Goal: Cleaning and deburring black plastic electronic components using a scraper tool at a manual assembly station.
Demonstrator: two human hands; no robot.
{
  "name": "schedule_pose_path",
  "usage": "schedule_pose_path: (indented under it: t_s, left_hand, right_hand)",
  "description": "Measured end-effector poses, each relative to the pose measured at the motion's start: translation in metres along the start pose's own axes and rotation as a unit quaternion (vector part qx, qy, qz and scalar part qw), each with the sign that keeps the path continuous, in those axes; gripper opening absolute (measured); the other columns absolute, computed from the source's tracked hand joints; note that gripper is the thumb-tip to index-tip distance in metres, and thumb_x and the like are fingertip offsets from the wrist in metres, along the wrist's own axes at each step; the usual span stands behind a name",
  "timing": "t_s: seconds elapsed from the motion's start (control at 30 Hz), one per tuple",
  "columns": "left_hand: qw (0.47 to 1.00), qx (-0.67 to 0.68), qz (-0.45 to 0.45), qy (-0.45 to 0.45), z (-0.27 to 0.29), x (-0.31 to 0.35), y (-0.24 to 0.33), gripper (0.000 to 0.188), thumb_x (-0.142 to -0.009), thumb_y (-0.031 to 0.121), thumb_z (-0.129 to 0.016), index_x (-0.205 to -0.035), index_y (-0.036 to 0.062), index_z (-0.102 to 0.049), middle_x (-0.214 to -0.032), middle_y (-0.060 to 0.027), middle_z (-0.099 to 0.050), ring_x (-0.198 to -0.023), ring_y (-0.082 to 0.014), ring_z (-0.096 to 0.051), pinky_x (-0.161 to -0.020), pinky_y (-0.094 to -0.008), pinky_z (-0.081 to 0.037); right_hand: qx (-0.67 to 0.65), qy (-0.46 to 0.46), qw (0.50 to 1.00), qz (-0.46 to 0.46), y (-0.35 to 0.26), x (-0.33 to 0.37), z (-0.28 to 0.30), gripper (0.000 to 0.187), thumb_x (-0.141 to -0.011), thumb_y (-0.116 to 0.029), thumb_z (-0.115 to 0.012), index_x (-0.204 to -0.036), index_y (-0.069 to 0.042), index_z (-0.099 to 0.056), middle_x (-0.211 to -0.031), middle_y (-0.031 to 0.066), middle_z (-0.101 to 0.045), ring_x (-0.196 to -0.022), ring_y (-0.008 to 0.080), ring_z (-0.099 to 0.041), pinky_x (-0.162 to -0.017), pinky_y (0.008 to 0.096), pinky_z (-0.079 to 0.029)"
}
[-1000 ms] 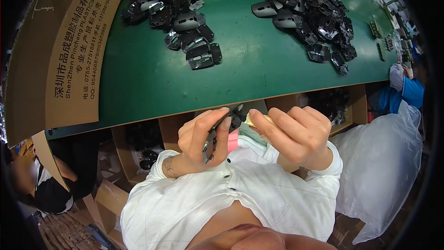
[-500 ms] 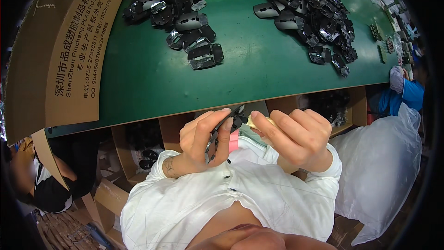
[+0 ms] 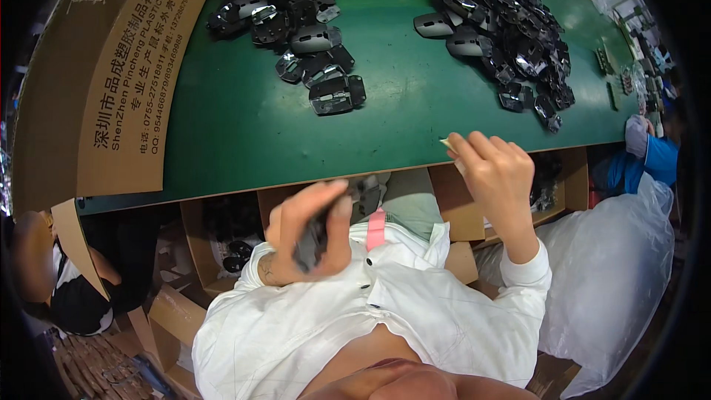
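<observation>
My left hand [image 3: 281, 226] is closed around a black plastic mouse shell [image 3: 310, 243], held tilted in front of my shirt just off the table's near edge. Motion blurs both the shell and the fingers. Further right and higher, my right hand [image 3: 498, 174] pinches a small pale yellow piece [image 3: 446, 144] between thumb and fingers, over the table edge. Most of that piece is hidden by the fingers, so its kind is unclear. The two hands are well apart.
Dark mouse shells lie in a left pile [image 3: 315, 38] and a larger right pile [image 3: 511, 37] on the green table [image 3: 385, 104]. A tall cardboard box [image 3: 129, 96] stands left. A filled plastic bag [image 3: 607, 274] is at right. Another person [image 3: 78, 274] sits at lower left.
My right hand has moved up and right, away from the mouse shell, with the pale yellow piece. My left hand has shifted slightly left, and the shell has turned within it.
</observation>
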State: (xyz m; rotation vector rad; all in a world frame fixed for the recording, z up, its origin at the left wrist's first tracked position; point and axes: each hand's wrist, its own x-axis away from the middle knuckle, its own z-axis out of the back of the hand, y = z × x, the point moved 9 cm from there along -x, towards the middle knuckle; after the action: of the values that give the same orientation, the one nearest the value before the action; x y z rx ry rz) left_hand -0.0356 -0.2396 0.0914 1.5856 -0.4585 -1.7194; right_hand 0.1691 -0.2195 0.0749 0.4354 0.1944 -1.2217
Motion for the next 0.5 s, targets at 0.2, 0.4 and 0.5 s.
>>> schedule_pose_path:
  t_s: [0.2, 0.4, 0.5]
  left_hand:
    - [0.965, 0.154, 0.214, 0.005, -0.010, 0.010, -0.046, 0.019, -0.085, 0.001, -0.062, -0.103, -0.0025, -0.060, -0.083, -0.0081, -0.066, -0.054, -0.0114, -0.048, -0.052, -0.0205, -0.041]
    - [0.892, 0.230, 0.381, -0.083, -0.051, 0.023, -0.080, 0.034, -0.085, 0.013, -0.067, -0.114, -0.0021, -0.056, -0.085, -0.0062, -0.065, -0.061, -0.0124, -0.050, -0.057, -0.0223, -0.042]
    - [0.908, 0.220, 0.342, -0.103, -0.056, 0.012, -0.105, 0.048, -0.082, 0.018, -0.071, -0.122, -0.0013, -0.052, -0.090, -0.0074, -0.063, -0.072, -0.0159, -0.055, -0.066, -0.0261, -0.046]
  right_hand:
    - [-0.567, 0.066, 0.794, -0.210, 0.026, -0.007, -0.002, 0.022, -0.069, -0.002, -0.081, -0.078, -0.007, -0.062, -0.070, -0.0009, -0.060, -0.059, 0.0098, -0.049, -0.055, 0.0225, -0.040]
    - [-0.737, -0.093, 0.648, -0.168, -0.018, -0.026, -0.061, 0.023, -0.070, 0.003, -0.077, -0.082, -0.004, -0.060, -0.075, 0.0031, -0.064, -0.064, 0.0110, -0.056, -0.061, 0.0217, -0.045]
    - [-0.759, -0.062, 0.609, -0.221, 0.011, -0.042, -0.079, 0.021, -0.073, 0.004, -0.070, -0.092, -0.002, -0.062, -0.072, 0.0012, -0.062, -0.070, 0.0100, -0.060, -0.064, 0.0226, -0.048]
